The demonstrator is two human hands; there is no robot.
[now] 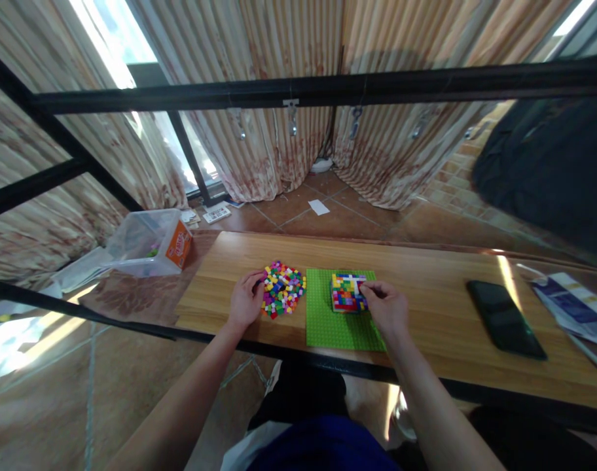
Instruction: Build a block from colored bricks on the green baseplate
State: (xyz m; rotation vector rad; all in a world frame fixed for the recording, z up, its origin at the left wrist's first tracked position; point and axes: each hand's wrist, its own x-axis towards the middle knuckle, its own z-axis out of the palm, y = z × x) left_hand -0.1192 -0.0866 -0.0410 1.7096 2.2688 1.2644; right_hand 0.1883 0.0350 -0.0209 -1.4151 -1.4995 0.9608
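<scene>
A heap of small multicoloured building bricks [283,291] lies on the wooden table. At its left edge is my left hand [248,297], fingers loosely bent and a little apart, the tips touching the outer bricks; I see nothing held in it. Right of the heap lies a green studded baseplate [323,330]. A low block built of many coloured bricks [345,297] stands on the plate's upper middle. Over the block's right side my right hand [387,307] pinches thumb and forefinger together on a small building brick, mostly hidden by the fingertips.
A black phone [505,319] lies on the table's right part, near printed papers [578,307]. On the floor at left stands a clear plastic box [151,245] with an orange label. A black metal bar [298,91] crosses beyond the table, before striped curtains [289,157].
</scene>
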